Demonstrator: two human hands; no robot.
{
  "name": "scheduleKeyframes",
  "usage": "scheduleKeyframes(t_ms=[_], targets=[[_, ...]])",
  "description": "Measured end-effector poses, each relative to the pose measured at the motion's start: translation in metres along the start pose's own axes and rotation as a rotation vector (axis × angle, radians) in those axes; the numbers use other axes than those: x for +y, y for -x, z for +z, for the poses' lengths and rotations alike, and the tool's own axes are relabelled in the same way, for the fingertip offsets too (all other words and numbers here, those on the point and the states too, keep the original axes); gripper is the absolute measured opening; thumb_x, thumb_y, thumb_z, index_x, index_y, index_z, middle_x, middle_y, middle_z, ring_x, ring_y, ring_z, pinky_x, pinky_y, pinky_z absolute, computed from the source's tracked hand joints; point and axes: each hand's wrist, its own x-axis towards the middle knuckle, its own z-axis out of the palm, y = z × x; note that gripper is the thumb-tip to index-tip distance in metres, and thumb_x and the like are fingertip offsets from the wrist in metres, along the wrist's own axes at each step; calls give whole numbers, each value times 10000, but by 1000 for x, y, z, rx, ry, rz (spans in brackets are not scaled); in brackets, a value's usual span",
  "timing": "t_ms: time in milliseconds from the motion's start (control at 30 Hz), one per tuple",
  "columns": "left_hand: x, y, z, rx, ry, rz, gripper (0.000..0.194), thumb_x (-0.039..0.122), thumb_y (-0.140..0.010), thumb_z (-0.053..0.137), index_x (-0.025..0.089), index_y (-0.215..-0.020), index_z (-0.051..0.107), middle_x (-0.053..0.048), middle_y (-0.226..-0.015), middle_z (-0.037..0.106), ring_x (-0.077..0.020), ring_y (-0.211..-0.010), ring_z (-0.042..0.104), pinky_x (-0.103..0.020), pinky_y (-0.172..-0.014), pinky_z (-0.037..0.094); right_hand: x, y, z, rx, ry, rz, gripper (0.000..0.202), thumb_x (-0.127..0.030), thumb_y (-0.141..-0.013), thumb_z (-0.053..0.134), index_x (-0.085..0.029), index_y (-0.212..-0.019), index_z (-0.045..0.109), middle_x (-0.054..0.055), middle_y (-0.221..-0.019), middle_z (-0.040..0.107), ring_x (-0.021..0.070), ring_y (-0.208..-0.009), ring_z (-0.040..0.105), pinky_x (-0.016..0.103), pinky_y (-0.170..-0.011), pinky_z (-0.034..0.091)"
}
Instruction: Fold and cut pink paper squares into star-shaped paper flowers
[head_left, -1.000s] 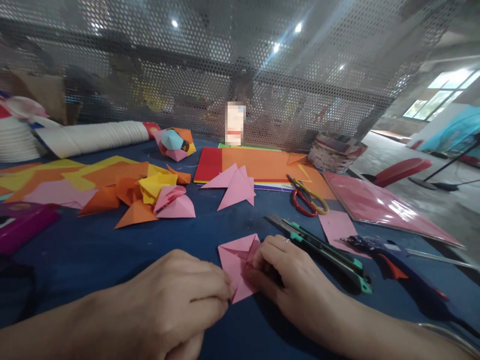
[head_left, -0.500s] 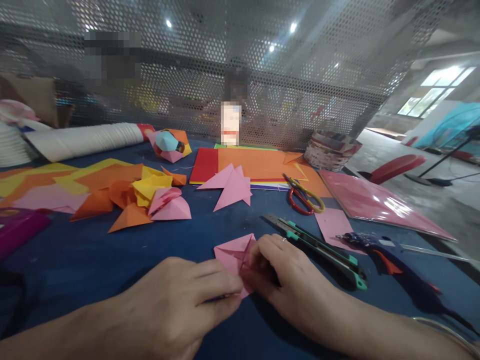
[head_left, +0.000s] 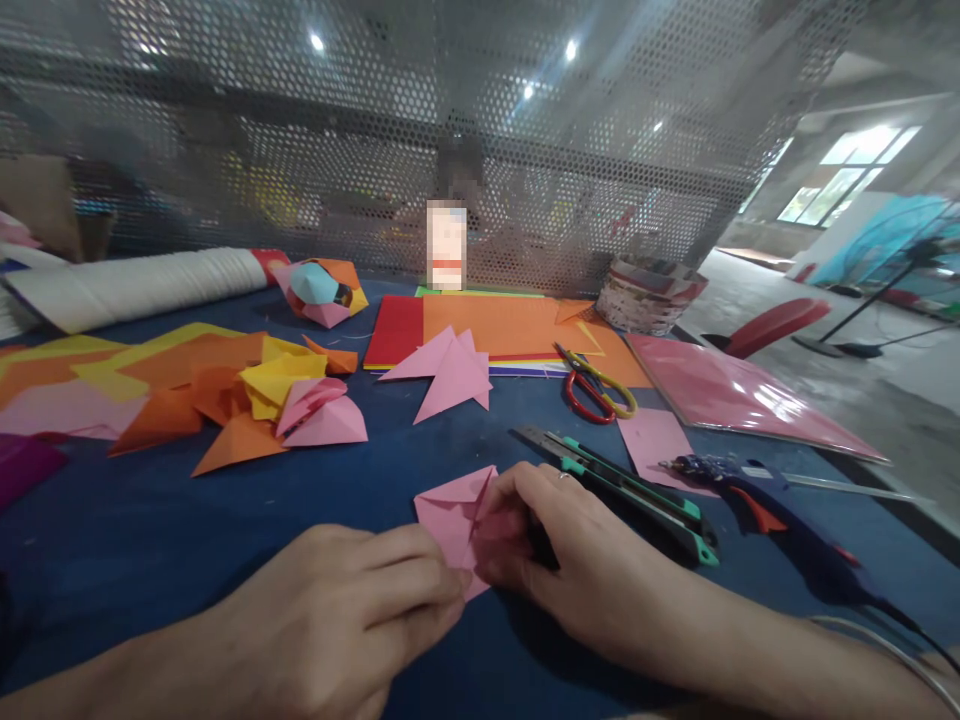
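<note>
A small folded pink paper (head_left: 451,515) lies over the blue table near the front centre, with creased flaps. My left hand (head_left: 360,600) pinches its lower left edge, fingers pressed together. On its right side my right hand (head_left: 566,535) grips a flap between thumb and fingers; the fingertips partly hide the fold. Just right of my right hand rests a green and black cutter (head_left: 630,495). Pointed pink folded pieces (head_left: 454,375) lie beyond the hands, in front of a stack of coloured paper (head_left: 487,325).
Red and yellow scissors (head_left: 592,390), a pink square (head_left: 654,445) and a glue gun (head_left: 780,520) are at the right. Orange, yellow and pink folded pieces (head_left: 255,405) lie left. Behind stand a woven basket (head_left: 649,295) and a perforated metal screen (head_left: 360,130).
The view has turned slightly, so most things sit further left. Both hands still hold the pink paper, with the left fingertips slightly shifted along its lower edge.
</note>
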Motion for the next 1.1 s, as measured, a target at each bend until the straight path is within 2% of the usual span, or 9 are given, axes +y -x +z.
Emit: scheduleKeyframes(t_ms=[100,367,533,600,700,800,933,1033,1100], targets=[[2,-1,-6,-45,7,-10,328,107,-866,358,172,-1082,598,-37,-924,691,-178,-841,628,-264,-635,489,1,1,-4,-23,4,4,204,-98,-810,581,-219,-960,515,-14,-948,593,144,-888,523,281,-775,403],[-1,-1,-10,-22,5,38,308,103,-858,385,177,-1060,605,-31,-857,702,-156,-825,645,-212,-655,511,3,1,-13,-72,36,-19,160,-94,-839,539,-219,-926,491,-15,-853,557,130,-798,506,243,-678,398],[1,-1,-9,30,16,37,361,42,-804,356,169,-1019,617,-31,-787,689,-153,-736,640,-210,-634,511,2,0,-12,-74,57,-39,163,-86,-851,515,-218,-939,480,-16,-853,556,129,-786,496,254,-699,397],[1,0,-7,15,-8,23,365,48,-806,353,184,-1021,615,-29,-817,694,-150,-730,637,-204,-643,510,0,0,-9,-61,70,-22,154,-139,-840,571,-214,-943,484,-12,-875,562,138,-807,501,267,-713,398],[1,2,-4,10,-32,29,337,74,-818,371,184,-1029,610,-37,-859,697,-155,-728,637,-206,-634,509,-2,1,-3,-18,105,16,265,-267,-768,697,-205,-928,495,4,-918,562,171,-872,500,287,-718,398],[2,3,-4,27,-34,34,327,84,-822,376,179,-1031,608,-43,-845,694,-161,-706,637,-221,-621,511,-2,1,-2,-19,110,21,232,-253,-785,673,-206,-929,496,1,-914,563,171,-871,499,295,-724,399],[5,3,-8,27,-17,5,328,59,-795,392,195,-1003,607,-34,-863,694,-158,-727,642,-232,-650,521,2,0,-5,-42,86,-27,123,-123,-866,506,-210,-950,489,-5,-908,564,144,-830,500,292,-743,403],[7,0,-10,71,34,-59,329,28,-783,398,204,-977,597,-21,-871,685,-156,-819,645,-225,-692,518,5,-1,-4,-6,124,-32,102,-130,-876,484,-202,-949,487,11,-902,549,154,-825,492,306,-744,405],[4,-4,-11,126,59,-160,301,35,-808,415,206,-996,577,-23,-922,669,-159,-911,626,-232,-754,508,7,-2,0,38,159,-29,50,-169,-896,479,-202,-933,486,22,-912,538,162,-832,489,315,-747,407]])
